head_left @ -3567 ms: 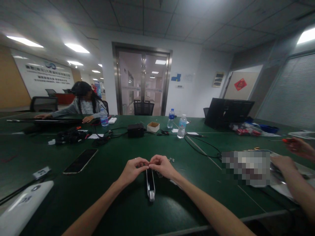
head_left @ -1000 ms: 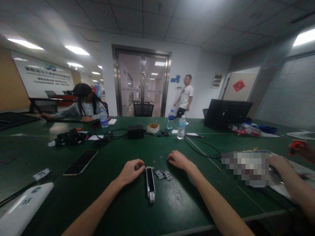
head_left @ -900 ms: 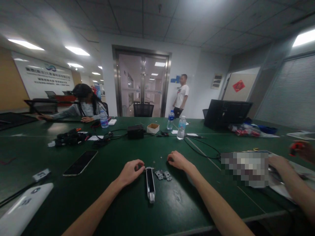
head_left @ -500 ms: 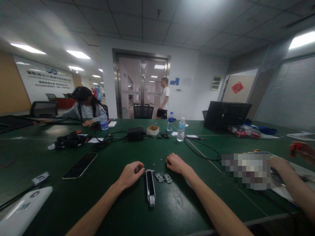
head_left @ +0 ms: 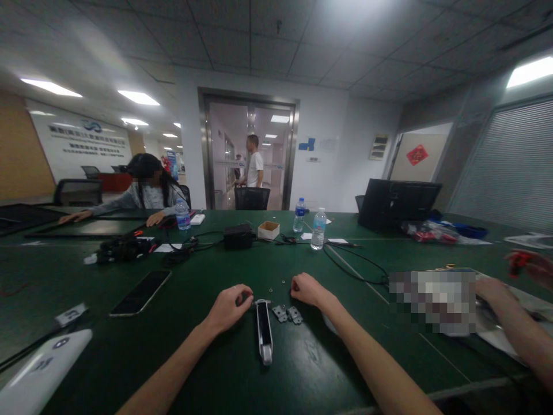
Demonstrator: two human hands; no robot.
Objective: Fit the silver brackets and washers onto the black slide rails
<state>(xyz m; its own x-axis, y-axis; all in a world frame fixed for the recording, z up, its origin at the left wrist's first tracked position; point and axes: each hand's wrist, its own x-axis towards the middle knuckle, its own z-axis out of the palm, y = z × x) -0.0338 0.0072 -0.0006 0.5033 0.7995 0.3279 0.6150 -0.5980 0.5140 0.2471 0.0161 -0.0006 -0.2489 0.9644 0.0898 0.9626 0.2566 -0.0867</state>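
My left hand (head_left: pixel 230 306) rests on the green table with thumb and forefinger curled together, its fingertips close to the upper end of a long, narrow silver-white piece with a dark middle (head_left: pixel 264 332). Whether they touch it or pinch something small, I cannot make out. Right of that piece lie two small metal plates with holes (head_left: pixel 280 313), side by side. My right hand (head_left: pixel 306 288) sits beyond the plates with its fingers folded in; anything inside it is hidden. Between the hands lie a tiny ring-like part (head_left: pixel 271 290) and another small part (head_left: pixel 283 282).
On the left lie a phone (head_left: pixel 141 293) and a white device (head_left: pixel 47 372). Farther back stand a black box (head_left: pixel 239 236), a small open carton (head_left: pixel 268 230) and water bottles (head_left: pixel 318 229), among cables. At right, a co-worker's hands (head_left: pixel 496 291) work beside a blurred patch.
My hands and the parts stay almost in place. The person in the background has walked left to the doorway. At far left, the seated person's dark panel now lies lower on the table.
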